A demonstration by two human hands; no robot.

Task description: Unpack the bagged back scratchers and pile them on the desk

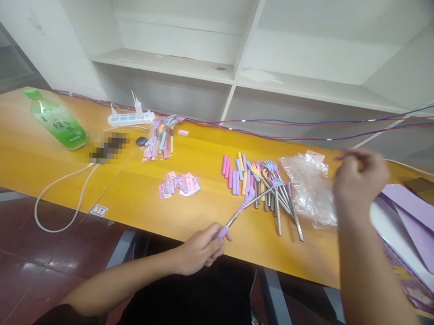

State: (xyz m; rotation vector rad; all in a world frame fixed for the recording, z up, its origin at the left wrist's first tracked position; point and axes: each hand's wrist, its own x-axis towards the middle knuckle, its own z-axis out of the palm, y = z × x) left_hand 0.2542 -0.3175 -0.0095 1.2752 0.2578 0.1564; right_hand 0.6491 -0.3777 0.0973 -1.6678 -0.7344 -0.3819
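The left hand (205,247) is closed round the handle of a lilac telescopic back scratcher (233,218) at the near edge of the wooden table (135,197), its shaft slanting up over the surface towards the right. The right hand (361,180) is raised towards the surface's far right, fingers curled in; whether anything is pinched there I cannot tell.

The hand-shaped head of the held scratcher overlaps the loose metal-shafted back scratchers (277,209) in view, though contact is unclear. If its prongs catch among the crossed shafts, a pull could drag the heap. One shaft end points towards the near edge, so a knock from either forearm might send it rolling off.

The coloured handle sleeves (235,183) lie just left of the heap and look round enough to roll if nudged. The clear plastic bags (308,186), beside the heap on its right, seem thin and crumpled; they could cling together or slide. Nearer the surface's middle, the small printed cards (186,184) overlap, so two might lift as one. At the left, a white cable (41,192) loops past the near edge, where a sleeve could snag it.
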